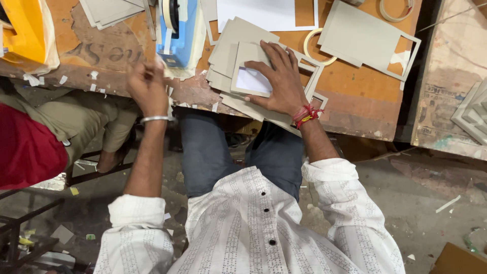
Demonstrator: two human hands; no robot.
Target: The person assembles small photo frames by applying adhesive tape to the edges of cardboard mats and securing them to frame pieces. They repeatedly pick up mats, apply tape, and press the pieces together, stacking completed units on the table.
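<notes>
Faded dark lettering point(104, 50), a worn sign-like patch, is painted on the orange tabletop at the upper left, between the yellow object and the blue tape holder. At the right, a pale board point(446, 96) carries a smudged printed label in dark ink near its lower left edge. A brown cardboard box corner point(459, 260) shows at the bottom right on the floor.

Right hand point(278, 83) flat on grey card frame point(252, 76) atop stacked cards point(231, 45); left hand point(147, 86) raised, blurred, beside blue tape dispenser point(178, 30); tape roll point(315, 48) on orange counter point(355, 86).
</notes>
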